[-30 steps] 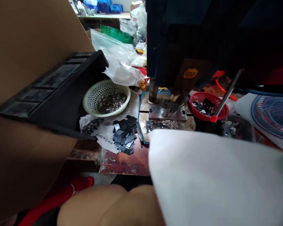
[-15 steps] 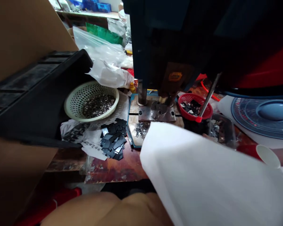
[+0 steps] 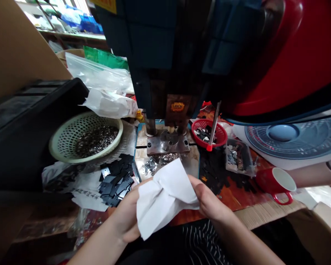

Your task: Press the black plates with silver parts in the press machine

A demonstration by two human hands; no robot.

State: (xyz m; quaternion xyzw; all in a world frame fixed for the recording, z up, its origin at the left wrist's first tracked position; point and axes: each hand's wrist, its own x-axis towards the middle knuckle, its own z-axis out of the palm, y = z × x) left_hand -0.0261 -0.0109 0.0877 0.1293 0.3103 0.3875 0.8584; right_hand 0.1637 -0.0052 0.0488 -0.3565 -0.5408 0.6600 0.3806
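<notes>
A creased white paper tissue (image 3: 168, 198) is held between both hands, low in front of the press. My left hand (image 3: 131, 213) grips its left side, with the fingers mostly behind the sheet. On the right edge, my right hand (image 3: 206, 197) has the tissue pinched, thumb toward me. Just beyond stands the press with its metal die plate (image 3: 168, 143), and small silver stamped pieces (image 3: 149, 165) lie on the bed before it. Left of my left hand is a pile of dark flat metal plates (image 3: 116, 182).
A pale green basket (image 3: 55, 147) of small metal parts stands at left beside a black bin (image 3: 22, 136). To the right are a red basket (image 3: 223, 138), a clear plastic box (image 3: 248, 165), a red mug (image 3: 267, 184) and a blue fan (image 3: 300, 141). The press's red wheel cover (image 3: 300, 55) overhangs.
The white sheet, large and close to the camera before, is now lower and bunched between my two hands. Both hands have come into clear view, and the camera view has shifted.
</notes>
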